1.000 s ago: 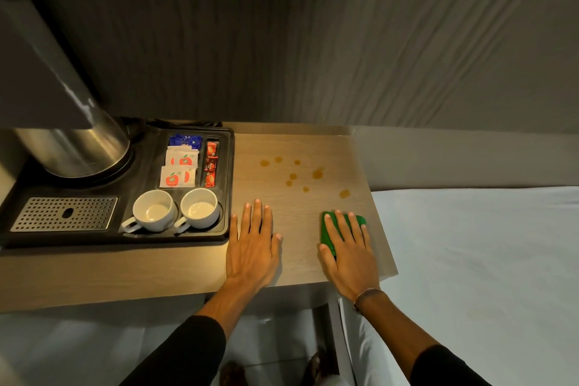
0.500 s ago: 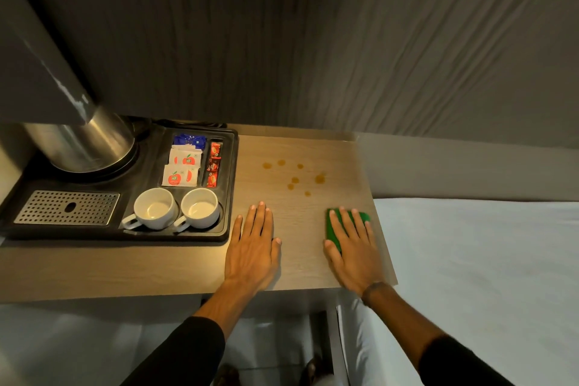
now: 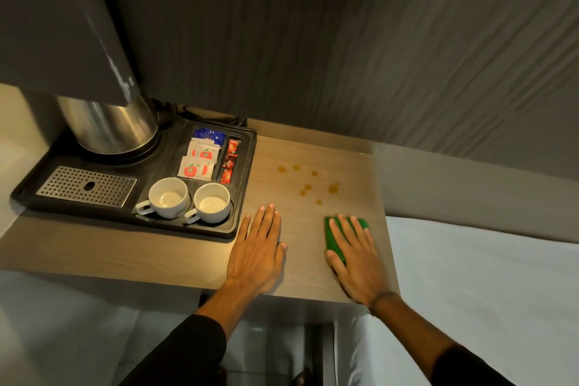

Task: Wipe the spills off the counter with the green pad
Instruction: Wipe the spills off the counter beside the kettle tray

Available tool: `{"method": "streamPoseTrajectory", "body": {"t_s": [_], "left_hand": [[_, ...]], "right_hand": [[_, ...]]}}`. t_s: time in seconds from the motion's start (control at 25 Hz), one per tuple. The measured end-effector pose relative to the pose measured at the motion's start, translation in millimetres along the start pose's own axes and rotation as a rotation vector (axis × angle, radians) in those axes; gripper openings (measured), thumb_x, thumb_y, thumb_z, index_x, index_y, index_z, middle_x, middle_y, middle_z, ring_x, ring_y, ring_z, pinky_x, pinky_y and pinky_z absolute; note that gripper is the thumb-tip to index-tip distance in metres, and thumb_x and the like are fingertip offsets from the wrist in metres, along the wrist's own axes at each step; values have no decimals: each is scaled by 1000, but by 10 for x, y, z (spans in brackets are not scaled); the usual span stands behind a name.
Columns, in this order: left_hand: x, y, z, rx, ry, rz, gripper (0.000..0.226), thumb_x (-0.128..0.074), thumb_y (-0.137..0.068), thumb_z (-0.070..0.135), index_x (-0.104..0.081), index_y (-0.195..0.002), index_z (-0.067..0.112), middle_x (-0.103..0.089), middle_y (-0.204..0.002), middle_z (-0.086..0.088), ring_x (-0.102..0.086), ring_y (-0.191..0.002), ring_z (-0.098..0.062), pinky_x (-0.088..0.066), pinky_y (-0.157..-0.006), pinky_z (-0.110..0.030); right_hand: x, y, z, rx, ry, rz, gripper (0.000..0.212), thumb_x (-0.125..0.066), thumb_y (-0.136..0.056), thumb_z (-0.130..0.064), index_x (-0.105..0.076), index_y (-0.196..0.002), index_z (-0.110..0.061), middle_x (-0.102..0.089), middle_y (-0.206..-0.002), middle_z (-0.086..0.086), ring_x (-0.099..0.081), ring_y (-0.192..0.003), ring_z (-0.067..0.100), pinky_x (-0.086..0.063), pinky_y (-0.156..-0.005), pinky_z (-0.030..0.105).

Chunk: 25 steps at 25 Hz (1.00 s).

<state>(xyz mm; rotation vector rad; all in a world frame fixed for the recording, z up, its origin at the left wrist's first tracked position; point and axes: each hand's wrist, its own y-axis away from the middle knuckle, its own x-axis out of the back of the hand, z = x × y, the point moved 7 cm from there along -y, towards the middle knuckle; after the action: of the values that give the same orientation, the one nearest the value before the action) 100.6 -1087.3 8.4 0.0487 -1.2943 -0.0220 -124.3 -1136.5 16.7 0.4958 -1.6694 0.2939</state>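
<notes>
The green pad (image 3: 332, 236) lies flat on the wooden counter (image 3: 300, 229) near its right front corner. My right hand (image 3: 355, 257) presses down on the pad with fingers spread, covering most of it. Several small brown spill drops (image 3: 308, 183) dot the counter just beyond the pad, the largest one (image 3: 333, 188) at the right. My left hand (image 3: 258, 252) rests flat and open on the counter to the left of the pad, holding nothing.
A black tray (image 3: 244, 185) on the left holds two white cups (image 3: 189, 202), sachets (image 3: 200, 160) and a steel kettle (image 3: 109, 127). A white bed (image 3: 485, 276) adjoins the counter's right edge. A dark wall rises behind.
The spill drop nearest the pad, at the counter's right, is gone. The view has shifted, with my hands staying in nearly the same places on the counter.
</notes>
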Motion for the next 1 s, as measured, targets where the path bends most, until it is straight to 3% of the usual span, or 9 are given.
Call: {"method": "streamPoseTrajectory", "body": {"t_s": [0.08,0.2,0.28,0.4,0.52,0.64,0.8,1.0], "left_hand": [[3,-8,-10,-2,-3,-2,74,-12,-104,52,-2,-166,13,1,-177,-9,5,-163,-25,-6,-132,-53],[17,10,-16,3,-1,15,74,-14,-104,52,-5,-166,13,-3,-177,-9,1,-163,-25,-6,-132,-52],[34,15,-11,4,-11,19,72,-16,-105,51,-7,-166,13,-6,-177,-9,-2,-163,-25,-7,-132,-51],[58,24,5,3,-14,31,71,-21,-105,48,-10,-166,12,-9,-177,-9,-5,-163,-26,-8,-132,-51],[46,36,10,7,-15,13,72,-21,-105,49,-10,-166,13,-9,-177,-9,-5,-163,-26,-9,-132,-52],[24,5,-14,-3,-17,16,73,-20,-105,52,-10,-166,14,-8,-177,-8,-4,-163,-26,-9,-132,-53],[14,10,1,-1,-6,24,72,-21,-105,51,-7,-166,14,-6,-178,-8,-2,-163,-25,-7,-132,-53],[9,-3,-13,-5,-13,41,72,-23,-104,50,-12,-165,13,-11,-177,-9,-6,-163,-26,-9,-132,-52]], "right_hand": [[110,-15,291,34,17,-6,68,-30,-108,-54,-11,-169,-30,-11,-177,-2,-1,-164,24,-12,-131,55],[341,-652,477,-161,24,18,65,-32,-110,-45,-16,-169,-23,-18,-176,7,-7,-163,32,-10,-131,55],[374,-1022,228,-216,38,4,64,-31,-111,-42,-13,-169,-21,-14,-177,9,-5,-163,33,-6,-131,54],[212,-853,-121,-78,-13,5,65,-32,-110,-44,-12,-169,-25,-12,-177,4,-3,-163,28,-6,-132,53],[140,-258,60,-6,-8,-35,67,-29,-108,-52,-12,-169,-29,-12,-177,-1,-2,-163,24,-8,-132,52],[283,-397,376,-97,8,4,65,-32,-109,-48,-18,-169,-26,-20,-176,5,-9,-163,29,-11,-132,52],[467,-1034,201,-287,17,18,64,-30,-112,-41,-12,-169,-20,-11,-177,8,-3,-163,32,-5,-132,52],[188,-572,-130,-61,-11,30,66,-32,-108,-49,-16,-169,-27,-17,-177,2,-6,-163,27,-10,-132,53]]}}
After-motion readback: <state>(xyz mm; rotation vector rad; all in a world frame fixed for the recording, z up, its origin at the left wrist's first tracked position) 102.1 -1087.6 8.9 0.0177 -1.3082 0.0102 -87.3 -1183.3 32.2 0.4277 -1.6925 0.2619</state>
